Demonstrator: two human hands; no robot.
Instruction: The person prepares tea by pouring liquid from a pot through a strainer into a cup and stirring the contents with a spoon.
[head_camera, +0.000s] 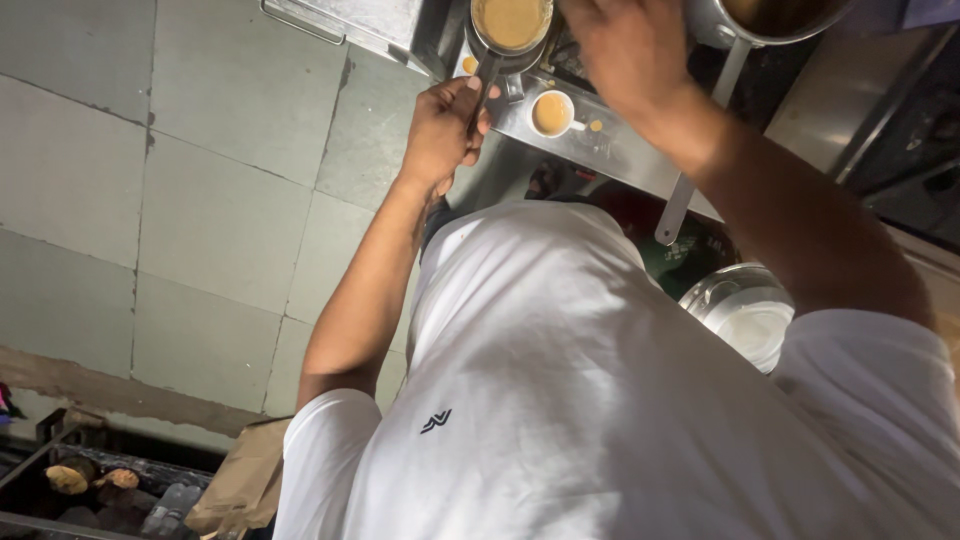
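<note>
We look straight down our own chest at the surface (600, 150) ahead. On it a saucepan (511, 25) full of liquid sits at the far edge, its handle running back toward us into our left hand (445, 130). Just right of that handle stands a filled cup (551, 113). Our right hand (625, 50) hangs over the surface, right of the saucepan. Farther right sits a second pot (775, 18), its long handle reaching toward us past the surface's edge. Below it, a lidded vessel (745, 315). The tiled floor (200, 200) spreads out left.
</note>
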